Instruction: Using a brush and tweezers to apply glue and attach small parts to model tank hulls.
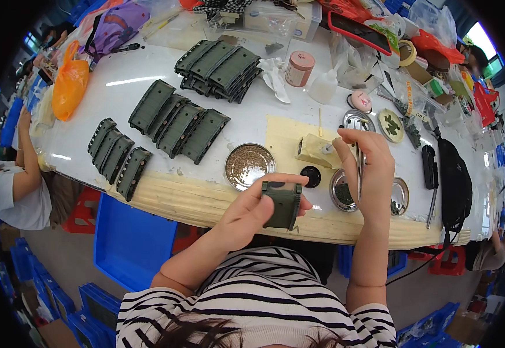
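Observation:
My left hand (243, 211) grips a dark green curved plastic part (282, 204) above the table's front edge, its thumb across the near face. My right hand (374, 168) is raised to the right, thumb and index finger curled around slim metal tweezers (361, 165). Below the tweezers stands a round metal dish (340, 196) with small dark green pieces. Just left of the fingertips lies a block wrapped in yellowish tape (313, 149), with a white tip showing. Nearer to my left hand are a metal dish of small brownish bits (250, 166) and a black round cap (310, 176).
Rows and a stack of similar green parts (217, 66) cover the table's left half. Behind stand a pink jar (300, 68) and a white squeeze bottle (323, 87). At right are another metal dish (400, 194), a black pouch (455, 180) and a black-handled tool (430, 168).

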`<action>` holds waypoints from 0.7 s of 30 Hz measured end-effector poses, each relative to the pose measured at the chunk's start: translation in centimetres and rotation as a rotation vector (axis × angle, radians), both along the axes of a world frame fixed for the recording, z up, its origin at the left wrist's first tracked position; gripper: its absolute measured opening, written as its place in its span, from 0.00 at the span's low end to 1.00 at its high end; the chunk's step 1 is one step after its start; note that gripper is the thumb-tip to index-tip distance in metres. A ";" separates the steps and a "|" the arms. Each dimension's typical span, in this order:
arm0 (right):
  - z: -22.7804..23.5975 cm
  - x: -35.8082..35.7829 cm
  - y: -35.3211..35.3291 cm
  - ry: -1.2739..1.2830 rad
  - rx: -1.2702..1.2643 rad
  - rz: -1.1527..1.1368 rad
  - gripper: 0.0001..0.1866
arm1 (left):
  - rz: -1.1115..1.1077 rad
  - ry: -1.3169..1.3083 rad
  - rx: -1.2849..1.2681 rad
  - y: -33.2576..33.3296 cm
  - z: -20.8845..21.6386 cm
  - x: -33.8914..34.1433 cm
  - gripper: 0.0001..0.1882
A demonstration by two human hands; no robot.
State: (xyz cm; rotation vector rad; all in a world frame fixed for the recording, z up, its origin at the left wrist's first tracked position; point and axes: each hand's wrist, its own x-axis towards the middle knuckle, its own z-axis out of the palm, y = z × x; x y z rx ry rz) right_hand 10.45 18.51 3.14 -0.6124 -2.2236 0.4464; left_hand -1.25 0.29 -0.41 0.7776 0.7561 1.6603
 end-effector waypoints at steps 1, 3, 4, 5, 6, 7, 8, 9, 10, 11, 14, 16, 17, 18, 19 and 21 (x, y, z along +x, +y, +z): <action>-0.1 -0.1 0.1 -0.009 -0.008 0.009 0.08 | -0.052 -0.157 -0.007 0.2 0.0 -0.1 0.29; -0.3 -0.2 0.2 -0.027 -0.022 0.027 0.07 | -0.134 -0.344 -0.020 0.4 -0.2 -0.2 0.34; -0.3 -0.2 0.2 -0.028 -0.020 0.027 0.07 | -0.163 -0.374 -0.026 0.5 -0.6 -0.3 0.37; -0.2 -0.2 0.1 -0.027 -0.019 0.027 0.07 | -0.192 -0.403 -0.032 0.5 -1.0 -0.3 0.39; -0.1 -0.3 0.1 -0.028 -0.016 0.028 0.07 | -0.210 -0.459 -0.014 0.5 -1.2 -0.3 0.38; 0.0 -0.2 0.0 0.009 0.001 0.013 0.07 | -0.228 -0.515 0.005 0.6 -1.3 -0.1 0.37; 0.2 -0.1 -0.2 0.047 0.018 -0.002 0.06 | -0.245 -0.570 0.024 0.7 -1.3 0.0 0.36; 0.4 0.0 -0.4 0.084 0.033 -0.016 0.06 | -0.250 -0.606 0.031 0.8 -1.4 0.1 0.36; 0.6 0.1 -0.7 0.147 -0.001 -0.010 0.06 | -0.254 -0.641 0.038 0.8 -1.4 0.2 0.36; 0.9 0.3 -1.2 0.209 -0.036 -0.005 0.05 | -0.258 -0.677 0.044 0.8 -1.3 0.2 0.35; 1.4 1.3 -3.4 0.297 -0.319 0.115 0.04 | -0.292 -0.754 0.054 0.9 -1.3 0.3 0.35; 1.1 1.5 -4.6 0.377 -0.570 0.267 0.03 | -0.303 -0.785 0.052 0.8 -1.3 0.5 0.35; 1.1 1.5 -4.9 0.371 -0.631 0.378 0.04 | -0.308 -0.801 0.051 0.8 -1.4 0.5 0.35; 1.1 1.4 -5.3 0.384 -0.693 0.404 0.04 | -0.313 -0.808 0.052 0.9 -1.3 0.6 0.35; 1.2 1.3 -5.7 0.397 -0.755 0.430 0.04 | -0.318 -0.816 0.053 0.9 -1.4 0.7 0.35; 1.1 1.3 -5.8 0.395 -0.811 0.482 0.04 | -0.324 -0.830 0.056 0.9 -1.3 0.7 0.35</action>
